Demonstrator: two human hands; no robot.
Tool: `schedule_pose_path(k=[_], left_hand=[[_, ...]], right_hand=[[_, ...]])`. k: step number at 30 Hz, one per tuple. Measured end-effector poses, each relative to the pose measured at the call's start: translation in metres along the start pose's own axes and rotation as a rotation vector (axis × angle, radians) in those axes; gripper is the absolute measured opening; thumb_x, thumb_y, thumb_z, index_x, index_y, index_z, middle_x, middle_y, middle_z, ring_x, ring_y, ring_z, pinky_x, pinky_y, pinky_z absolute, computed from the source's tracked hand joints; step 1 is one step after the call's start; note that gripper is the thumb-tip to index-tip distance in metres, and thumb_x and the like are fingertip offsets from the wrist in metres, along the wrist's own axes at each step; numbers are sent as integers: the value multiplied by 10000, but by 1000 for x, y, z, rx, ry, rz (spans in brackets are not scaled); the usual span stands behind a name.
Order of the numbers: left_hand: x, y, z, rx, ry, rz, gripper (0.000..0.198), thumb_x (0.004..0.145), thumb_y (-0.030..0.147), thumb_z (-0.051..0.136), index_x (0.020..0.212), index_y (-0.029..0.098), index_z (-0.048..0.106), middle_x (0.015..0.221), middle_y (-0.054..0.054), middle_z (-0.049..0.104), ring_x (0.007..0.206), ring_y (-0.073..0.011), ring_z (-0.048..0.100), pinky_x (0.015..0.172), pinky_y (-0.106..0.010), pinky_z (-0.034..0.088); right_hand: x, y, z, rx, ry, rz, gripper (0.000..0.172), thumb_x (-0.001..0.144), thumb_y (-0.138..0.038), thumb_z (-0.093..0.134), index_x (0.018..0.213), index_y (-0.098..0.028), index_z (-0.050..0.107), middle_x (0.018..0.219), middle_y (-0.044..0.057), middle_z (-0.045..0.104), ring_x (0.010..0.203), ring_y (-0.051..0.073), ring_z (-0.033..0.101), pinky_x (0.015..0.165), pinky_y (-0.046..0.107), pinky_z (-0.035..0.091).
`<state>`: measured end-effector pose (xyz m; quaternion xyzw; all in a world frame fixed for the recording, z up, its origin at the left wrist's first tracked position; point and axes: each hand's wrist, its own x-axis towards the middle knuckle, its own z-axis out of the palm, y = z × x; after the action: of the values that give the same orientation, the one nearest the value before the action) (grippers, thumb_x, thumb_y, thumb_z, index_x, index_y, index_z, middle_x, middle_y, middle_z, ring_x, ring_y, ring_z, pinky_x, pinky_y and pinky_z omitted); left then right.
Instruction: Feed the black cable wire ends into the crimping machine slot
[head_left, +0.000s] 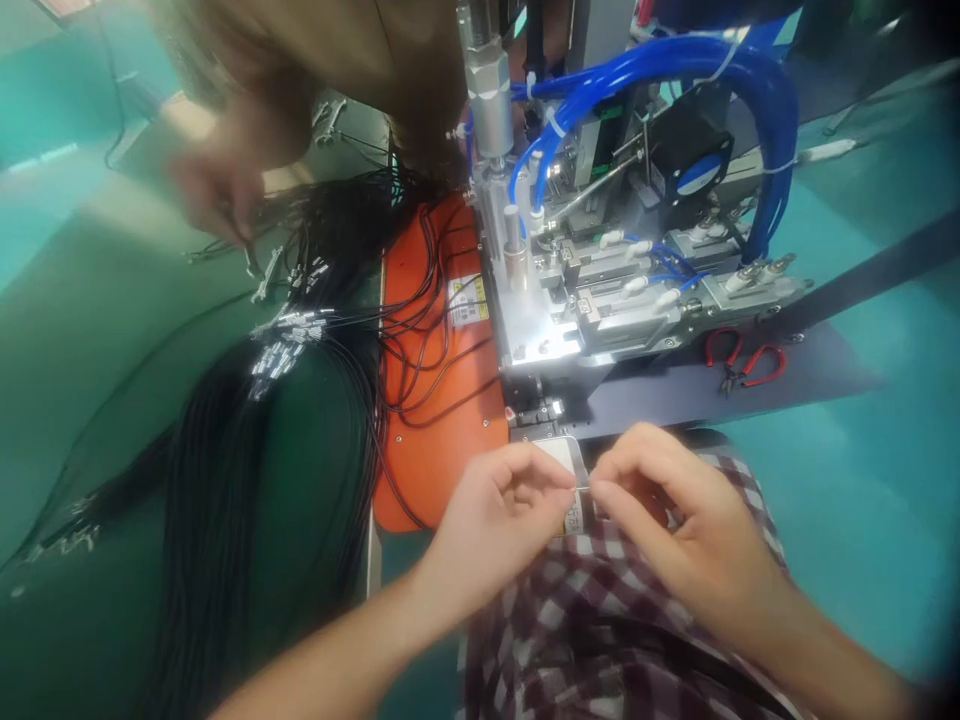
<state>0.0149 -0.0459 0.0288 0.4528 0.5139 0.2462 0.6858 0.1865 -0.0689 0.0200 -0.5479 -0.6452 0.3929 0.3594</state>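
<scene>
My left hand [510,510] and my right hand [667,500] meet at the lower middle, over a plaid-covered lap. Both are closed in pinches, thumb against forefinger. Between the fingertips runs a tiny pale, thin piece [583,488], too small to identify, with each hand holding one side of it. Just behind the fingers is a white label [574,512] with dark print. The orange machine cover [442,440] lies left of and beyond my left hand, with several black cables across it.
A metal machine [547,330] with blue hoses [645,65] stands ahead. Red-handled pliers [727,378] lie at its right. Bundles of black cables [217,480] with silvery ends cover the green table at left. Across it, another person's hand [221,195] holds a small metal tool.
</scene>
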Motion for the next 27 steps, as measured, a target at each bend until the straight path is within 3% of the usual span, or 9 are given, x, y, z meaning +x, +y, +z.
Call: schedule_pose_path(k=[4, 6, 8, 11, 13, 16, 20, 23, 27], left_hand=[[-4, -2, 2, 85, -20, 95, 91, 813, 220, 630, 810, 129, 622, 623, 21, 520, 557, -74, 429, 514, -189, 342], [-4, -2, 2, 82, -42, 120, 86, 821, 212, 625, 807, 127, 625, 614, 20, 515, 552, -73, 421, 507, -188, 334], [-4, 0, 2, 38, -69, 142, 69, 821, 197, 628, 829, 128, 625, 633, 16, 521, 565, -73, 432, 510, -183, 339], [-2, 0, 1, -91, -106, 151, 95, 820, 176, 642, 904, 140, 616, 680, 15, 538, 564, -59, 445, 501, -164, 347], [-1, -1, 0, -184, -113, 147, 125, 830, 179, 643, 945, 148, 607, 678, 25, 534, 519, -39, 422, 472, -150, 335], [-1, -3, -2, -260, -108, 150, 144, 845, 187, 635, 981, 155, 598, 642, 46, 506, 472, -23, 396, 445, -140, 322], [0, -2, -3, -277, -100, 128, 155, 838, 175, 636, 984, 154, 590, 632, 50, 501, 455, -18, 396, 436, -138, 317], [0, 0, -2, -288, -98, 93, 165, 815, 170, 654, 960, 151, 577, 629, 50, 509, 441, -17, 397, 420, -135, 304], [-1, 0, -2, -303, -121, 63, 183, 801, 171, 667, 955, 152, 569, 629, 53, 505, 454, -20, 400, 426, -133, 307]], right_hand=[[13, -2, -13, 228, -190, 317, 168, 847, -242, 557, 685, -198, 564, 668, -31, 488, 586, 113, 429, 522, 234, 330], [21, 2, -17, 429, -360, 461, 197, 815, -288, 582, 653, -181, 551, 608, -43, 433, 542, 98, 347, 497, 233, 265], [28, 9, -20, 602, -489, 553, 213, 775, -290, 616, 622, -164, 538, 560, -62, 354, 515, 83, 248, 478, 236, 180], [29, 16, -19, 759, -564, 601, 256, 769, -311, 648, 611, -156, 518, 534, -85, 266, 505, 75, 157, 476, 252, 111], [24, 17, -16, 784, -522, 595, 292, 803, -352, 639, 631, -161, 502, 543, -87, 250, 508, 75, 142, 477, 253, 109], [13, 13, -11, 692, -317, 546, 272, 844, -384, 611, 699, -174, 518, 591, -73, 282, 529, 83, 177, 472, 237, 144], [7, 6, -8, 487, -142, 449, 176, 856, -347, 589, 759, -200, 585, 656, -41, 398, 561, 99, 315, 480, 220, 258], [10, 4, -9, 418, -141, 333, 116, 848, -307, 583, 794, -225, 644, 759, -14, 498, 641, 120, 430, 551, 229, 354], [14, 3, -11, 401, -189, 296, 154, 852, -306, 577, 736, -224, 637, 739, -19, 499, 658, 126, 455, 587, 232, 381]])
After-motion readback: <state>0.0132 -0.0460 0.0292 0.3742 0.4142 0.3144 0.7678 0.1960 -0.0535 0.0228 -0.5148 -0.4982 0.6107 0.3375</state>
